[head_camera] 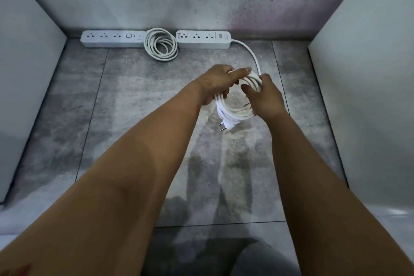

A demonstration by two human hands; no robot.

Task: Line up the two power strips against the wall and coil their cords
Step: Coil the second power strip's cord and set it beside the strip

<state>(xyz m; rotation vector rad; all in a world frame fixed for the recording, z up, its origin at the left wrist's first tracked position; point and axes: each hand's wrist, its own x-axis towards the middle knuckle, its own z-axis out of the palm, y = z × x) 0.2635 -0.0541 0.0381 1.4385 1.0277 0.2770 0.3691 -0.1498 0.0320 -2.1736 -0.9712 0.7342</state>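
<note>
Most of the job looks done. Both strips sit end to end along the wall (201,6) in the upper middle of the frame: the left strip (112,39) and the right strip (203,39), sockets up. The coil (161,45) of the left one lies flat on the floor (134,96) between them.

What is left is the second cord (230,114). It leaves the right strip's right end and curves down to mid-frame, where it is gathered in several white loops. The left hand (218,84) grips the loops' upper left, and the right hand (264,96) has fingers curled round their right side. The plug (225,126) dangles below, so the winding seems nearly finished. The bundle has yet to be set down by its strip.
</note>
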